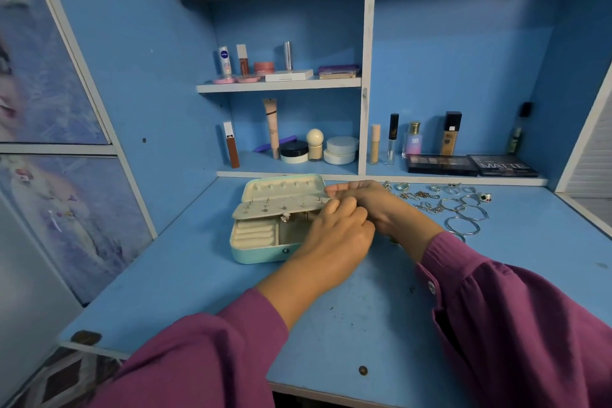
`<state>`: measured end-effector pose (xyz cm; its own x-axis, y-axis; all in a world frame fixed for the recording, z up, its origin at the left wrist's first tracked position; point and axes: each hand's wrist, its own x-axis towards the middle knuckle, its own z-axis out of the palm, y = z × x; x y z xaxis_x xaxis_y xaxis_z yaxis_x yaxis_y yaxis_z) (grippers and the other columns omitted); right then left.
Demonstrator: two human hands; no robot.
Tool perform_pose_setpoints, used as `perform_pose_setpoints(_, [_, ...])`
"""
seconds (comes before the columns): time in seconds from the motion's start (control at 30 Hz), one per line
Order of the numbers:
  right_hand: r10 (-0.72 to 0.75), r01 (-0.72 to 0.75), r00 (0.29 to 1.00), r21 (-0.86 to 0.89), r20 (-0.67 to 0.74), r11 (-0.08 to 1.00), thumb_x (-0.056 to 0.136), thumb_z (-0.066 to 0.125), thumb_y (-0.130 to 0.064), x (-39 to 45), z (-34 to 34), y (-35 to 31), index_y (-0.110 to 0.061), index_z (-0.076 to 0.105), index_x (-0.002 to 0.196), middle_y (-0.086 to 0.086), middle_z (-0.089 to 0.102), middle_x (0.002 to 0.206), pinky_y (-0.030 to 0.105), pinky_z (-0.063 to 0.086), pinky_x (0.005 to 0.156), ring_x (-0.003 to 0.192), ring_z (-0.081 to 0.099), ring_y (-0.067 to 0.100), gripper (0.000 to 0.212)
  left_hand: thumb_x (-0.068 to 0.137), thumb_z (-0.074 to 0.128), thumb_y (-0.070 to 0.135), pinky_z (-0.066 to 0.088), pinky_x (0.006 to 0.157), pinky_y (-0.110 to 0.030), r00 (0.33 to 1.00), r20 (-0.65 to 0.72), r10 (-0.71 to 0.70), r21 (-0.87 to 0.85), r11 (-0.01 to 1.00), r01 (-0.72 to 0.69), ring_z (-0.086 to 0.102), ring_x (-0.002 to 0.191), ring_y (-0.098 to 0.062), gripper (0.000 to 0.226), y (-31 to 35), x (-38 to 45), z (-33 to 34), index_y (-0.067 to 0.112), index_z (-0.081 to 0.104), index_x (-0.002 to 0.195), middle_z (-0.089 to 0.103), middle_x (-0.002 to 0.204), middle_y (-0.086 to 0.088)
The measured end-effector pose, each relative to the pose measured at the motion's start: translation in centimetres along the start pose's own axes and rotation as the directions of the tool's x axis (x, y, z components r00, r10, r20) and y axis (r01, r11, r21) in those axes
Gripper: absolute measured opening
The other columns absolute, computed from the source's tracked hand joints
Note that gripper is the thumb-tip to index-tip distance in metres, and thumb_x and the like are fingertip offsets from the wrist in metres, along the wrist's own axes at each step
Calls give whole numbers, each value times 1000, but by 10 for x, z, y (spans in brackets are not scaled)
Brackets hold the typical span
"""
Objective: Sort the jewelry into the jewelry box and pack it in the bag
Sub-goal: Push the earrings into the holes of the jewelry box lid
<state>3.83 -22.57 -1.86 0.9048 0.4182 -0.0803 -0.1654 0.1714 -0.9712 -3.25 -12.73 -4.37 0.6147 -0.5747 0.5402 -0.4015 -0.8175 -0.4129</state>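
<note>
I see the box (265, 235) open on the blue desk (205, 275), lid tipped back against the shelf edge. A pale flap (281, 207) studded with small earrings lies across its upper half; below it, ring rolls fill the left compartment and a square compartment sits to the right, with two small pieces at its top edge.

My left hand (334, 235) hangs over the box's right end, fingers curled in toward the flap's right edge. Whether they pinch anything I cannot tell; the fingertips are hidden behind the knuckles. My right hand (371, 205) crosses in from the right, touching the left hand, its fingers bent at the flap's corner. I cannot tell whether it grips something either.

The rest of the jewelry lies loose on the desk right of the hands: rings (430, 189), tangled chains (427, 207) and silver hoops (463, 222).

Makeup fills the shelves behind, with two palettes (470, 165) lying flat at the right.
</note>
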Motion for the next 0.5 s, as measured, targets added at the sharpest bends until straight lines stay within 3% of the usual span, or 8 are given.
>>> perform_pose_setpoints(0.13, [-12,12,1000,6,29,1000,89,53,8,-2,0,-1,0,67,84,6,69,67,19,55,56,57,65,11,17,74,61,22,28,70,-30,991,-117,-63,-63,996,56,54,75,-22,12,-9,-1,-2,19,65,63,55,66,2])
perform_pose_setpoints(0.2, [-41,41,998,-3,48,999,88,49,12,-1,1,1,-1,68,72,6,68,60,20,52,53,54,63,12,28,79,49,26,30,69,-32,969,-159,-187,-163,973,161,50,78,-22,22,-19,0,-7,19,65,66,57,69,2])
perform_pose_setpoints(0.27, [-57,58,998,-25,42,998,87,50,12,0,2,1,-3,69,65,5,66,59,19,47,51,54,57,13,33,79,51,29,33,70,-34,929,-144,-342,-247,921,301,48,81,-23,20,-36,3,-17,20,66,70,59,72,1])
perform_pose_setpoints(0.37, [-38,38,999,-21,5,999,86,57,8,1,3,2,4,67,81,8,65,66,16,41,47,56,54,12,12,85,58,25,35,81,-36,826,69,-560,-367,755,543,48,96,-26,13,-69,10,-31,21,69,80,64,86,0])
perform_pose_setpoints(0.43, [-16,16,1000,-5,-15,1000,84,60,8,2,3,2,6,67,84,11,66,69,16,41,46,58,55,14,7,88,56,24,36,89,-36,770,247,-588,-344,690,637,47,104,-24,13,-87,13,-32,23,69,85,65,95,2])
perform_pose_setpoints(0.5, [-4,4,1000,-2,-23,1000,83,61,8,3,2,1,6,68,84,12,68,71,15,44,47,61,57,15,7,89,55,24,36,93,-36,751,360,-554,-307,690,656,51,104,-22,12,-97,14,-30,24,66,85,67,96,3])
